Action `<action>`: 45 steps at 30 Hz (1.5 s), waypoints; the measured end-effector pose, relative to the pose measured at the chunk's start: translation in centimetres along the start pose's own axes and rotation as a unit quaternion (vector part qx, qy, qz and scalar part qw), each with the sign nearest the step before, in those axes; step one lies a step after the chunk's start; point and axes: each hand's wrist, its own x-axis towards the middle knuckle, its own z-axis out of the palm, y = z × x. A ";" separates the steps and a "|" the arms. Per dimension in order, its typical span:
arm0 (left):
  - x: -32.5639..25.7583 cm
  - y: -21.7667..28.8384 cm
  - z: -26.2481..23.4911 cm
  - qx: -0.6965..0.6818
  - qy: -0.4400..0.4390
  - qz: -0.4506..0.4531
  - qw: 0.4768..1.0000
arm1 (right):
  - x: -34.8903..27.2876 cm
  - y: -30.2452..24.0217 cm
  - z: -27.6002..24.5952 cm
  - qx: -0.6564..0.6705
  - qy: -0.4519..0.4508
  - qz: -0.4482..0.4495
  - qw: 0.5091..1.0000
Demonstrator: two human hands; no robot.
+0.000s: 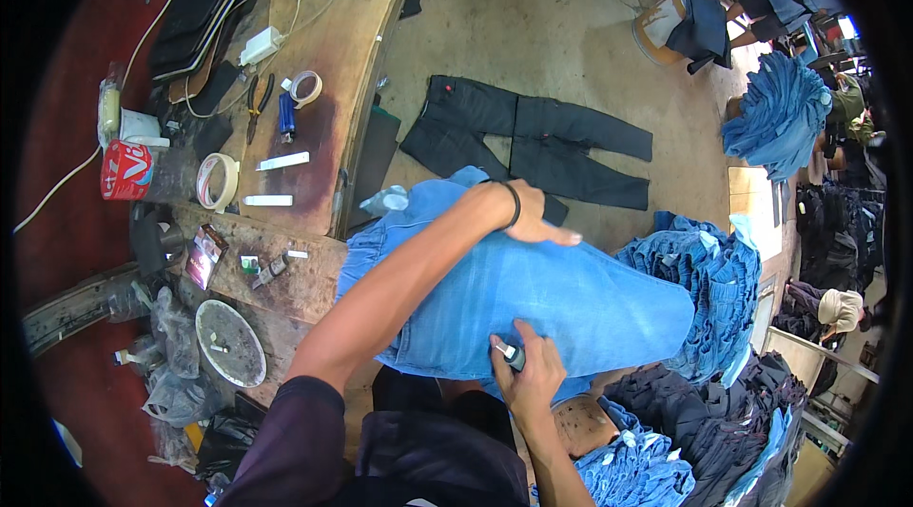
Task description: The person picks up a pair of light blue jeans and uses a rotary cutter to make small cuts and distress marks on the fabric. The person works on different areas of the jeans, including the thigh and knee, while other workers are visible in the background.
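Note:
A pair of light-blue jeans (580, 293) lies spread in front of me, its waistband end toward the left. My left hand (534, 219), with a black band at the wrist, rests over the upper part of the denim. One digit stretches out to the right, and the other fingers are partly hidden. At the lower edge of the jeans, my right hand (533, 374) is closed round a small dark tool with a pale tip (512, 356). Most of that tool is inside the fingers, so its exact kind does not show.
Black trousers (580, 141) lie on the floor ahead. Denim piles (704, 288) stand at right, with dark garments (704, 412) nearer. On the wooden table (352, 3) at left are pliers (255, 107), tape rolls (219, 182) and a charger (260, 46). A round lid (231, 360) lies closer.

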 end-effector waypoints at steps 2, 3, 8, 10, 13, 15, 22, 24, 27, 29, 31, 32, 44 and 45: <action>-1.5 0.3 0.7 0.027 0.017 -0.022 0.999 | -0.6 0.2 0.0 -0.014 -0.012 -0.001 1.000; -2.2 0.6 1.1 0.022 0.044 -0.034 0.998 | -0.8 0.4 0.1 -0.021 -0.018 0.002 1.000; -4.3 1.6 1.4 -0.049 0.218 -0.014 0.975 | -1.8 0.4 0.1 0.088 0.002 0.118 0.989; -3.9 1.5 0.7 -0.072 0.309 0.069 0.946 | -1.4 0.3 -0.3 0.140 0.012 0.145 0.979; -2.3 0.4 -0.3 -0.046 0.227 0.107 0.967 | -0.7 0.0 -1.1 0.140 0.000 0.099 0.985; -1.3 -0.1 0.0 -0.038 0.211 0.107 0.971 | -1.0 -1.0 -0.7 0.106 -0.050 0.081 0.990; -1.3 -0.3 0.6 -0.036 0.301 0.148 0.942 | -2.2 -1.9 0.6 0.174 -0.036 0.117 0.977; -1.8 0.1 -0.2 -0.011 0.241 0.109 0.964 | -2.3 -1.8 0.6 0.248 -0.037 0.145 0.957; -2.3 0.9 -0.8 -0.024 0.228 0.098 0.969 | -2.9 -1.8 1.2 0.262 0.001 0.216 0.941; -2.3 1.1 -0.8 -0.011 0.211 0.085 0.974 | -3.7 -1.6 1.9 0.228 0.017 0.215 0.950; -2.0 0.9 -0.5 -0.023 0.251 0.113 0.961 | -4.1 -0.9 2.6 0.249 0.001 0.248 0.936; -2.0 0.8 -0.2 -0.026 0.256 0.113 0.960 | -4.5 -0.8 2.9 0.260 -0.011 0.267 0.928; -2.1 0.7 -0.3 -0.013 0.301 0.153 0.941 | -2.8 -1.0 2.0 0.156 0.046 0.087 0.983; -1.9 0.5 -0.1 -0.011 0.294 0.141 0.945 | -2.6 -1.2 1.9 0.140 0.052 0.069 0.986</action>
